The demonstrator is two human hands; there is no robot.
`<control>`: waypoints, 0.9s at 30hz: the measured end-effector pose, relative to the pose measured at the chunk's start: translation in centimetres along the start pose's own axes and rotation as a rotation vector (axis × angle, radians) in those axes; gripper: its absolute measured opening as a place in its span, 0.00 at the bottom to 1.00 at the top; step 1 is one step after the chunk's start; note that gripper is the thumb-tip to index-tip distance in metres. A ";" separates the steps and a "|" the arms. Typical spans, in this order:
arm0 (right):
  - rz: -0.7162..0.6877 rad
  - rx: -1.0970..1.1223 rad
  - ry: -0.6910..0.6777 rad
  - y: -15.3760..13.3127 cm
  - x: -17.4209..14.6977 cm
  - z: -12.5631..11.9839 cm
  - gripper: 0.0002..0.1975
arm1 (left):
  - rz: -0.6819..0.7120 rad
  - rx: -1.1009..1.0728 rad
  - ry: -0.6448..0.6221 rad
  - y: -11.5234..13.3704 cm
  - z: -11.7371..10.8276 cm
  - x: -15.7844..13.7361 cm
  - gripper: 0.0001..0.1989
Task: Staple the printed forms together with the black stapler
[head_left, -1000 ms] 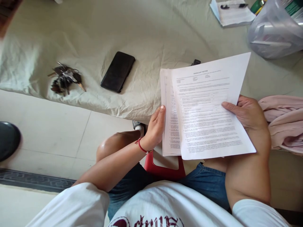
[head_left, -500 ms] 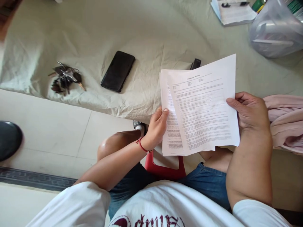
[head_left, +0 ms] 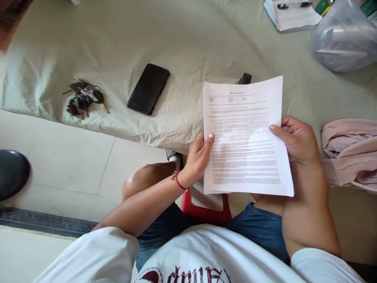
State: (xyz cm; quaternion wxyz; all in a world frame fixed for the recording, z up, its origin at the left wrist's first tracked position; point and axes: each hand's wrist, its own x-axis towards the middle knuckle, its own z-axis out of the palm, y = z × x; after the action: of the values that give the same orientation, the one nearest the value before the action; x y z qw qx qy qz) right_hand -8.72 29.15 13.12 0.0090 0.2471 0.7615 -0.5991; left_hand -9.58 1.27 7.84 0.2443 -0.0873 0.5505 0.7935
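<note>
A small stack of printed paper sheets [head_left: 243, 145] is held upright-reading over my lap, at the edge of the cloth-covered surface. My left hand [head_left: 200, 157] grips its left edge, thumb on top and fingers behind. On the right edge, my right hand [head_left: 297, 137] pinches the paper with the thumb in front; its other fingers are partly hidden behind the sheets. The top sheet lies nearly square over those under it and hides most of them. Just past the top edge, a small black object [head_left: 245, 78] shows in part; I cannot make out its kind.
On the greenish cloth [head_left: 182, 39] lie a black phone [head_left: 148, 89] and a bunch of keys [head_left: 85, 97]. At the upper right are a clipped paper pad [head_left: 296, 15] and a translucent plastic container [head_left: 344, 39]. Folded pink fabric [head_left: 350, 149] lies right; a red stool [head_left: 206, 212] is below.
My right hand has moved left and brought the top sheet over the others, so their edges now nearly line up. My left hand keeps its grip almost in place.
</note>
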 end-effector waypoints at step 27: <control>-0.592 0.027 0.065 -3.3 -0.3 1.8 0.24 | 0.716 0.342 -0.195 7.4 -0.3 5.4 0.30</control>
State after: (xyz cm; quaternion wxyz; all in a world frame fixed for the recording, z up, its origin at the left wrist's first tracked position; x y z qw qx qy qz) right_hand -10.21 26.80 15.70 -0.1941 0.0334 0.7924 -0.5773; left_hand -17.88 0.53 11.67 0.0145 0.2274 0.6443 0.7300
